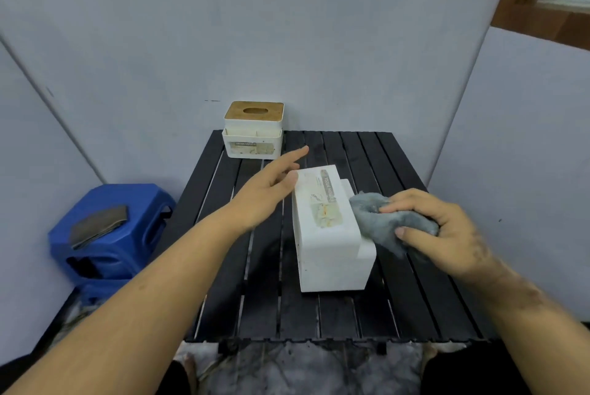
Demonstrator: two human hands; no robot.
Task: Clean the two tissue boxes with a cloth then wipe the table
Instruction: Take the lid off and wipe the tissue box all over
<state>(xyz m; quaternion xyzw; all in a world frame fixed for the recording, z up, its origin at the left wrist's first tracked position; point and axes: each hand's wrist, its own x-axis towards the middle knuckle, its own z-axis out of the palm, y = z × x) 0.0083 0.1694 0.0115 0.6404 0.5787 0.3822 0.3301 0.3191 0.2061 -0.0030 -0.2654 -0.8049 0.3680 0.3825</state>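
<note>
Two white tissue boxes on a black slatted table (399, 267) — near tissue box (329, 235) lying on its side at centre, far tissue box (252, 131) upright at the back-left corner, wooden lid on top. Left hand (268, 193) fingers spread loose, thumb touching the near box. Right hand (447, 235) clenched around a grey cloth (383, 219) pressed against that box. Blue stool (108, 231) left of table.

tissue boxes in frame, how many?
2. One tissue box lies tipped on its side mid-table, left hand touching its far end, cloth against its right side. The other stands upright at the far-left corner.
</note>
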